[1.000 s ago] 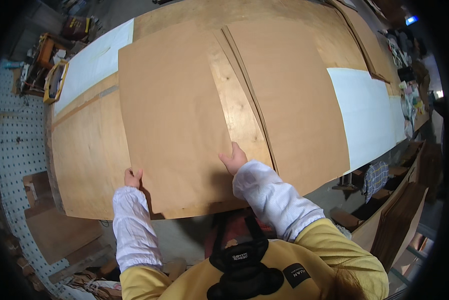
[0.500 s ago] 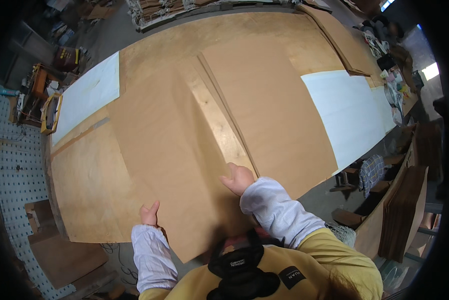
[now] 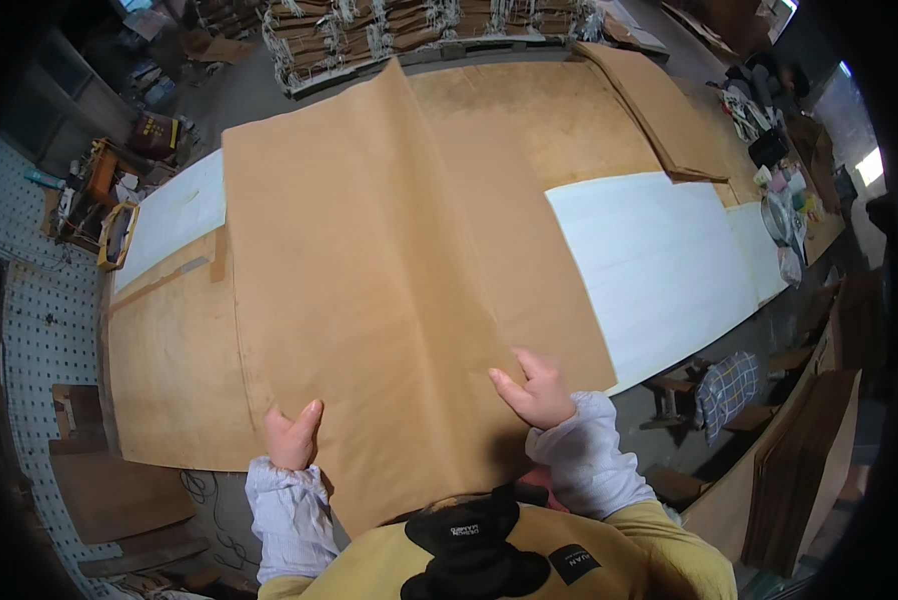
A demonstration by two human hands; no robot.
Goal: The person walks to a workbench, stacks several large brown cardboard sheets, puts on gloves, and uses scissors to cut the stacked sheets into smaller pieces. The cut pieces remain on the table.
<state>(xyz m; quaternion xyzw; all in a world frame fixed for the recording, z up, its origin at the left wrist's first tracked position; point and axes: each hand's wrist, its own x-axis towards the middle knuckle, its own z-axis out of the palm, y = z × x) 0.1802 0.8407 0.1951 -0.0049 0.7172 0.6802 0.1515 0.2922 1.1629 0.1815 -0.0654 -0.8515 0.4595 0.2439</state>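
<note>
A large sheet of brown kraft paper (image 3: 339, 260) spans the space between my hands, tilted up from the table and bent along its length. My left hand (image 3: 292, 436) grips its left edge near the bottom, thumb on top and fingers underneath. At the right edge, my right hand (image 3: 539, 388) pinches the paper the same way. Another brown sheet (image 3: 544, 270) lies flat on the wooden worktable (image 3: 169, 370), partly covered by the held one. The held sheet's near end reaches close to my body.
White sheets lie on the table at right (image 3: 659, 250) and left (image 3: 174, 220). A stack of brown board (image 3: 659, 110) sits at the far right corner, with tools and containers (image 3: 781, 205) beside it. Tied cardboard bundles (image 3: 419, 35) stand beyond; a cloth-draped stool (image 3: 726, 392) is at right.
The held sheet has shifted rightward over the other brown sheet, covering the strip of bare wood between them. Its far end now stands raised. My right hand has moved right.
</note>
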